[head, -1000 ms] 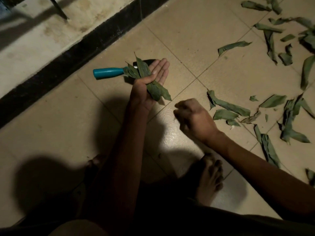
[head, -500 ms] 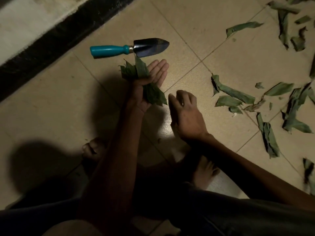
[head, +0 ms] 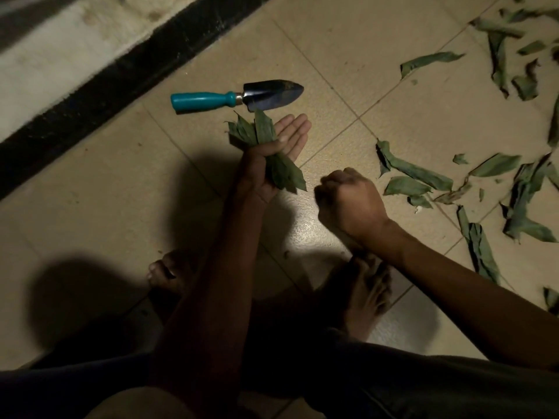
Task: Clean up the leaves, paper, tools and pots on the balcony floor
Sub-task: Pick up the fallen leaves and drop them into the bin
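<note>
My left hand [head: 286, 140] is palm up above the tiled floor, and its thumb pins a bundle of green leaves [head: 286, 176] against the palm while the fingers stay straight. My right hand [head: 351, 201] hovers just to the right of it as a fist, knuckles up; nothing shows inside it. A trowel [head: 236, 96] with a teal handle and a dark metal blade lies flat on the floor just beyond the left hand. Several torn green leaves [head: 414, 170] are scattered over the tiles to the right of my right hand.
A black skirting strip [head: 90, 101] runs diagonally along the pale wall at upper left. My bare feet [head: 366, 285] rest on the tiles below the hands. More leaf pieces [head: 499, 55] lie at the top right and along the right edge.
My right hand, flat on the floor half a second ago, has lifted and curled into a fist. The left hand keeps its hold on the leaf bundle near the trowel.
</note>
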